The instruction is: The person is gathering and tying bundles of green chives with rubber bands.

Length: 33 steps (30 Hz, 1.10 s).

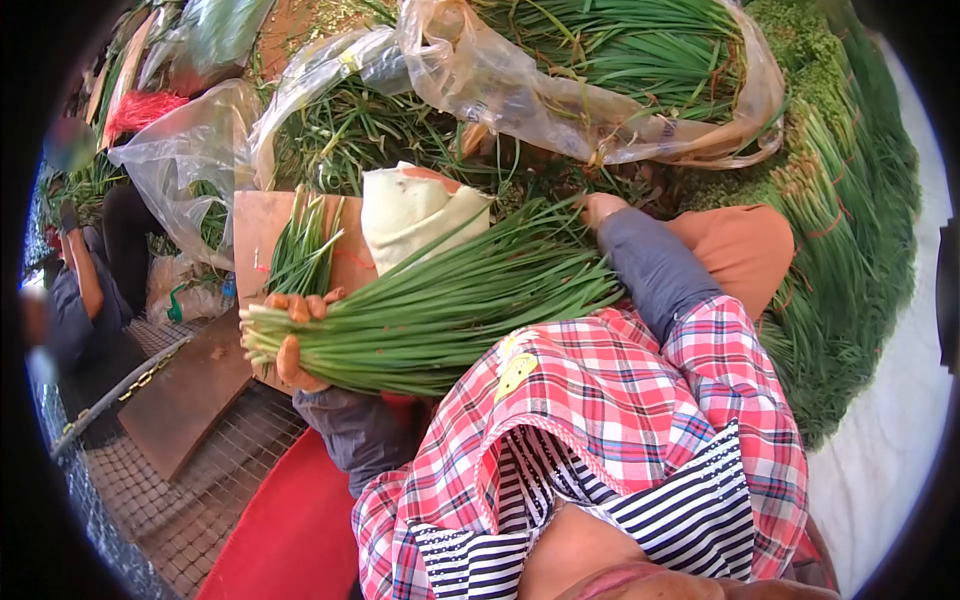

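My left hand [297, 338] is closed around the pale stem ends of a large bunch of green chives [450, 310]. The long leaves fan out to the right across my lap. My right hand [600, 208] is beyond the upper edge of the leaves, near loose greens; its fingers are mostly hidden. Between the hands, a cream cloth [420, 215] covers something behind the bunch. A smaller bunch of chives [305, 250] lies on a brown board [255, 225] just past my left hand.
An open clear plastic bag [570, 110] full of chives lies ahead. Tied chive bunches [840, 230] are piled along the right. Red ties [140, 112] are at the far left, near another person's arm [85, 270]. A brown panel [185, 395] rests on wire mesh [150, 510].
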Each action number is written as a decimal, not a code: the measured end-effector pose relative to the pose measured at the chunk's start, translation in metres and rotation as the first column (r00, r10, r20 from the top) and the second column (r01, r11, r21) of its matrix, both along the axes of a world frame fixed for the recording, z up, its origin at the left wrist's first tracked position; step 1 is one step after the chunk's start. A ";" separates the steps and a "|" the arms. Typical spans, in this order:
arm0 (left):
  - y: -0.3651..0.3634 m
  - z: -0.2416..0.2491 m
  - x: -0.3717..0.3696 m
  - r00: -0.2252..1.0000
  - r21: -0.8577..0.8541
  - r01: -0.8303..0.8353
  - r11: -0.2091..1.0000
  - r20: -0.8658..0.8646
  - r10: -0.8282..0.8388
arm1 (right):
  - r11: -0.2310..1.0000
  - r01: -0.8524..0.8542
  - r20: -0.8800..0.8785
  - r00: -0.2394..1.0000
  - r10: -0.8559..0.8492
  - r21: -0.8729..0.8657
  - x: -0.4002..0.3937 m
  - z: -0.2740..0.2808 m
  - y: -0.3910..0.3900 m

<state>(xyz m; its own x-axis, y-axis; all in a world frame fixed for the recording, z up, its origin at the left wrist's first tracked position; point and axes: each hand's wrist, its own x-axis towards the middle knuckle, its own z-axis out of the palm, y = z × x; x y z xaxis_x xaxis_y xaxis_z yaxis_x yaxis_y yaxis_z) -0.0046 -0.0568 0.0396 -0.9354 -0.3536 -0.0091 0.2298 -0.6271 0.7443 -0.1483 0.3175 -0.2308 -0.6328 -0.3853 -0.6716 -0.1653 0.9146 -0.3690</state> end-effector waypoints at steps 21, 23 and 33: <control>-0.010 -0.001 -0.003 0.998 0.025 0.004 1.000 0.062 -0.006 | 0.978 -0.123 0.159 0.976 0.151 -0.168 -0.082 0.100 -0.018; -0.003 -0.003 -0.004 0.998 0.028 -0.033 0.999 0.050 0.032 | 0.911 0.170 0.281 0.958 -0.063 -0.376 -0.089 0.145 -0.027; -0.001 -0.018 -0.017 0.997 0.175 -0.039 0.984 -0.056 0.050 | 0.433 -0.086 -0.031 0.991 0.133 -0.897 -0.025 0.308 -0.229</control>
<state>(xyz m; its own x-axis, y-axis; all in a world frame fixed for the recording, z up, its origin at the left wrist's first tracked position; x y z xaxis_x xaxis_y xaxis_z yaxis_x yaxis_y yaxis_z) -0.0218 -0.0576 0.0216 -0.9195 -0.3926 -0.0187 0.3010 -0.7339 0.6090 -0.1737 0.0886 0.0768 -0.5223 -0.8500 0.0689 -0.2031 0.0455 -0.9781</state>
